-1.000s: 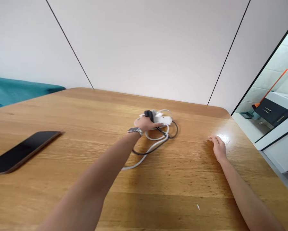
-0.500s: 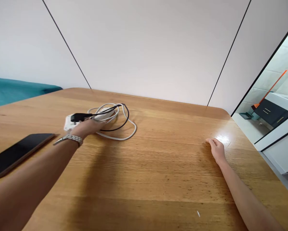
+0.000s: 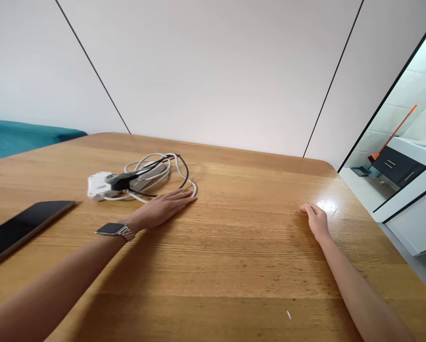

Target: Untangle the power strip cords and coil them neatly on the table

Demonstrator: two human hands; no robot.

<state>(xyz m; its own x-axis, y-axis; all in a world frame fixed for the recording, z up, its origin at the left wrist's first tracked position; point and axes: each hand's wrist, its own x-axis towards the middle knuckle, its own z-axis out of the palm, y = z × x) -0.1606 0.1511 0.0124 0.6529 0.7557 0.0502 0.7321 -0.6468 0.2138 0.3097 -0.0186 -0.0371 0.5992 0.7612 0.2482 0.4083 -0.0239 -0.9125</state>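
Note:
A white power strip (image 3: 100,185) with a black plug in it lies at the far left of the wooden table (image 3: 234,247), with coiled white and black cables (image 3: 170,168) beside it. My left hand (image 3: 161,209) lies flat on the table with fingers stretched out, just in front of the cable loop, its fingertips next to the white cable. It holds nothing; a watch is on that wrist. My right hand (image 3: 317,221) rests on the table at the right, fingers loosely extended, empty.
A dark phone (image 3: 20,228) lies face up near the table's left edge. A white wall stands behind the table. A teal surface (image 3: 16,137) shows at far left. To the right, past the table edge, is a white cabinet and an orange-handled tool.
My left hand carried the power strip and cables from the table's middle to the far left, let go of them, and now lies flat in front. The right hand stayed put.

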